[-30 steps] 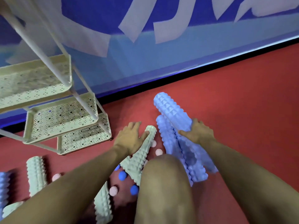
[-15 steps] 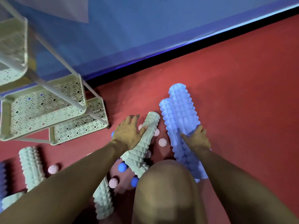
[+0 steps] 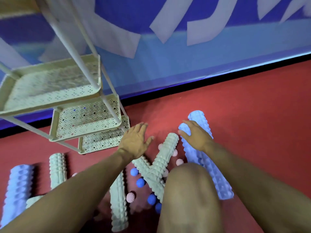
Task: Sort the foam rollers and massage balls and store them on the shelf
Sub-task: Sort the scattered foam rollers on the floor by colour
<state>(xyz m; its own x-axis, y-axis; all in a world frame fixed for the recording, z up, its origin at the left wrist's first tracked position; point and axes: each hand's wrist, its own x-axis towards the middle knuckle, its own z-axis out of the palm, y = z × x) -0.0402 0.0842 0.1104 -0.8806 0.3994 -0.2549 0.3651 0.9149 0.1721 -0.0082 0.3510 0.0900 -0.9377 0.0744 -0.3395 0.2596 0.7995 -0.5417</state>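
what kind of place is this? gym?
Probably a gym or fitness studio, though no machines show. Cues: a red sports-type floor, a blue wall banner with large white lettering, and ridged foam rollers and spiky massage balls scattered on the floor beside a perforated tiered shelf.

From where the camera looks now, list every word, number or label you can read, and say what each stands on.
None can be read.
Wall banner: large white strokes on blue, cut off by the frame edge and blurred; no letter can be made out.
Foam rollers, massage balls and shelf: no print visible.
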